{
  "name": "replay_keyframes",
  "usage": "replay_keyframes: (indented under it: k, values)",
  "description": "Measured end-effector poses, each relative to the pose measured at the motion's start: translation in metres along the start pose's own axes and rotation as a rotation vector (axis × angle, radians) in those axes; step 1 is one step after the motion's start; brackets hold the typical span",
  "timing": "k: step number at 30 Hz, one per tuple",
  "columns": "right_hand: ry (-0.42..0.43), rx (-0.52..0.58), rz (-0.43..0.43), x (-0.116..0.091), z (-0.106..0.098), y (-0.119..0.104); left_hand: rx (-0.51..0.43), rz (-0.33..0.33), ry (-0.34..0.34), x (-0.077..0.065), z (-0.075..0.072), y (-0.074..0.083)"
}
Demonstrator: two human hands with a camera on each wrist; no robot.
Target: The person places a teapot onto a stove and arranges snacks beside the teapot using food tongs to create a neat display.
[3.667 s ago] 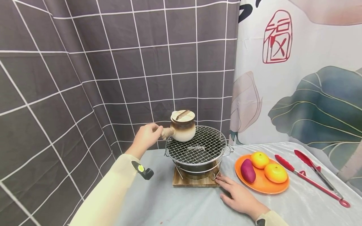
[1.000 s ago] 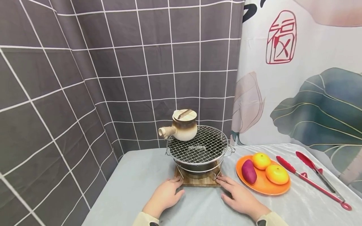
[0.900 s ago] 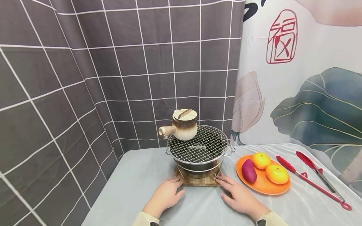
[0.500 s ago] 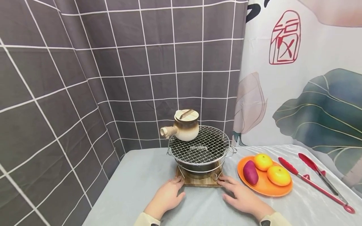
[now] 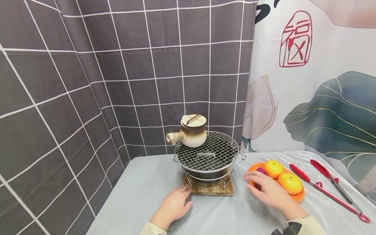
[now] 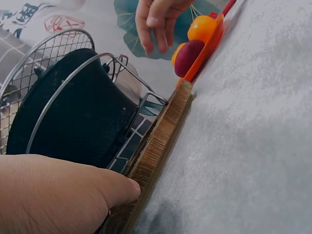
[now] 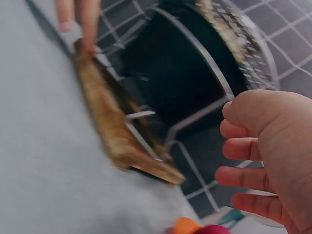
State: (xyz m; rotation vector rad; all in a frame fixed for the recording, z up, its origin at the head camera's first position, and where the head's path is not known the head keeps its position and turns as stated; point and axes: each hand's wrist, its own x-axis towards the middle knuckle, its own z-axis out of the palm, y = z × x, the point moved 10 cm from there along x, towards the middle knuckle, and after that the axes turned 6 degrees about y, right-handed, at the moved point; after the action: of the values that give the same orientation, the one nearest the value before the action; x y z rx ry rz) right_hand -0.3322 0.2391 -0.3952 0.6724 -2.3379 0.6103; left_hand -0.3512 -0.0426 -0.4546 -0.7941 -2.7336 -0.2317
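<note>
Dark grey tiled curtain w/ white grid lines behind, a printed cloth w/ big green leaves and a red seal to the right, and a desk (image 5: 147,182) under a pale grey cloth in front. Right hand (image 5: 268,191) has just left the front right corner of the wooden board and now hovers, fingers loose and slightly bent, over the near edge of the round orange plastic plate (image 5: 297,197), fingertips right by the purple sweet potato (image 6: 189,57); it grips nothing yet, and I can't tell whether it touches the potato. Left hand (image 5: 173,205) hasn't moved vs. half a sec ago: flat on the desk, fingers relaxed, fingertips against the front left corner of the square wooden board (image 5: 211,190), holding nothing. So the work seems to have shifted from steadying the stove to the food on the plate, potato likely first. Outward: on the board stands the small black round stove in a wire frame (image 5: 207,171), topped by a round steel mesh grill (image 5: 207,151); at the grill's back left sits the beige-and-brown clay pot w/ side handle and wooden lid (image 5: 191,134), upright. Two oranges (image 5: 289,182) share the plate w/ the potato. Red-tipped metal tongs (image 5: 332,189) lie right of the plate, apart from it.
</note>
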Motion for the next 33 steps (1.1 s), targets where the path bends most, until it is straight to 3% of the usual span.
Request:
replay_keyframes:
  k: [4,11,20,28,33]
  values:
    - [0.015,-0.012,0.114,-0.001,-0.025,0.018,0.011,0.005,0.007,-0.002,0.002,0.001]
    - [0.126,-0.008,0.202,-0.007,-0.069,0.051,0.016,0.012,0.02,-0.002,0.001,0.002]
    - [0.217,-0.163,0.374,-0.042,-0.113,0.118,0.028,0.008,0.018,-0.001,0.002,-0.001]
    - [0.173,-0.293,0.59,-0.075,-0.132,0.17,0.037,0.007,0.019,0.001,0.0,0.0]
    - [0.096,-0.313,0.785,-0.103,-0.129,0.203,0.032,0.007,0.03,0.002,0.0,-0.001]
